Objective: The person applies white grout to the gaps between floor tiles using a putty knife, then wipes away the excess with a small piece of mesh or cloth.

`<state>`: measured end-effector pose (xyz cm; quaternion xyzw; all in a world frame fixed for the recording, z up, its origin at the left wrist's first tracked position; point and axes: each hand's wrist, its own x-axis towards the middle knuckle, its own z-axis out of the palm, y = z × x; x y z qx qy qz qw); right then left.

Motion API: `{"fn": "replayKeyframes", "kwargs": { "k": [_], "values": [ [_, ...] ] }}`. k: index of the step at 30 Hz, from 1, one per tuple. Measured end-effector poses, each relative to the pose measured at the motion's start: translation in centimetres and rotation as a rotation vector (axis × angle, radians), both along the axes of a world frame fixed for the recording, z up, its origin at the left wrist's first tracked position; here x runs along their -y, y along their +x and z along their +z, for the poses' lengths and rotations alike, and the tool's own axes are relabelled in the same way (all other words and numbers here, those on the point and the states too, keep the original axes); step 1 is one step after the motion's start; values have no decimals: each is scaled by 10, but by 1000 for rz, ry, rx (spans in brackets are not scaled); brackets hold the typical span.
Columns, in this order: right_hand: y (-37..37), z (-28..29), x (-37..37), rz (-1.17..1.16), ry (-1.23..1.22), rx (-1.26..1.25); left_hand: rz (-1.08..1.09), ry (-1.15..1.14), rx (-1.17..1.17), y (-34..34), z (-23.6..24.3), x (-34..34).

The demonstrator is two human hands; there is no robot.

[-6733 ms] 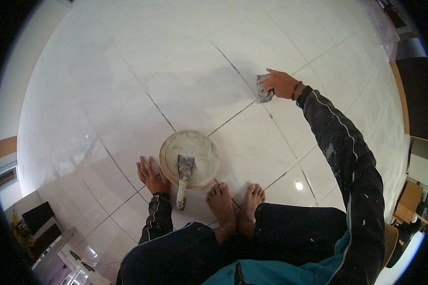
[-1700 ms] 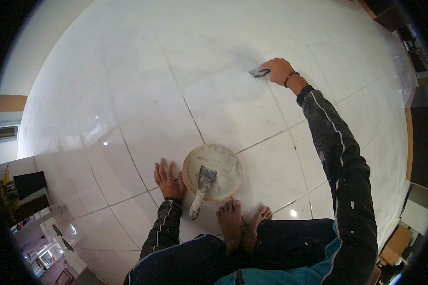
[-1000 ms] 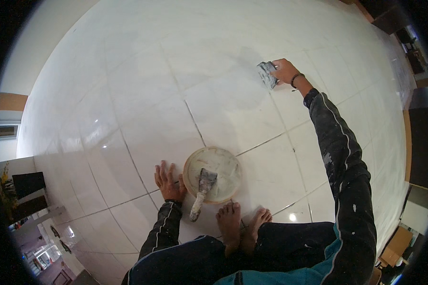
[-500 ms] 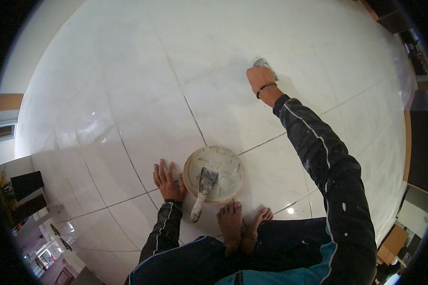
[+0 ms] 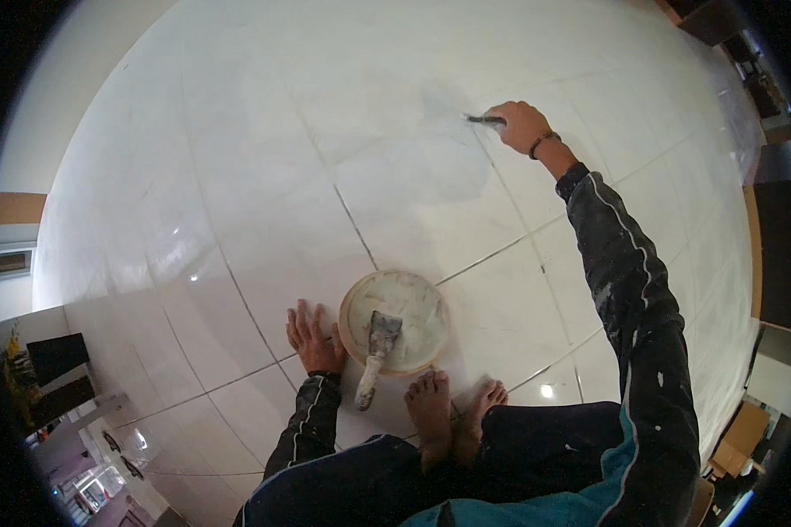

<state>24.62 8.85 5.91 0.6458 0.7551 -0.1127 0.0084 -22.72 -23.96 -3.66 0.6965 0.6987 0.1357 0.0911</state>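
My right hand (image 5: 523, 127), stretched far out over the white tiled floor, is closed around a thin flat spreader (image 5: 482, 119) with a dark edge, held over a tile joint. Most of the spreader is hidden by my fingers. Fingers spread, my left hand (image 5: 315, 338) rests flat on the floor beside a round shallow pan (image 5: 348, 344). Whitish grout paste (image 5: 420, 321) coats the inside of the pan. A smeared putty knife (image 5: 384, 334) lies in it, its blade on the paste and its handle sticking out over the near rim.
My bare feet (image 5: 429, 404) are just below the pan. Dark joints run between the glossy tiles (image 5: 264, 263). Dark furniture (image 5: 782, 255) lines the right side, near a brown cardboard box (image 5: 740, 437). A black panel-like object (image 5: 57, 357) stands at far left.
My right hand has moved to the right and slightly away from me, and the spreader has turned to show its edge. The left hand, pan and putty knife stay in place.
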Motion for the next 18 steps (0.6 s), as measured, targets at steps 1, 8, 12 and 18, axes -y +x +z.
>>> {"fn": "replayKeyframes", "kwargs": {
  "k": [1,8,12,18],
  "values": [
    [2,0,-8,-29,19,6,5,-10,1,0,0,1],
    [-10,-24,-43,44,72,20,13,-20,-12,0,0,1],
    [-5,-29,-37,134,-4,-25,6,-8,-8,1,1,0],
    [33,-39,-6,308,-32,-187,3,-18,-9,0,-1,1]
  ]
}}
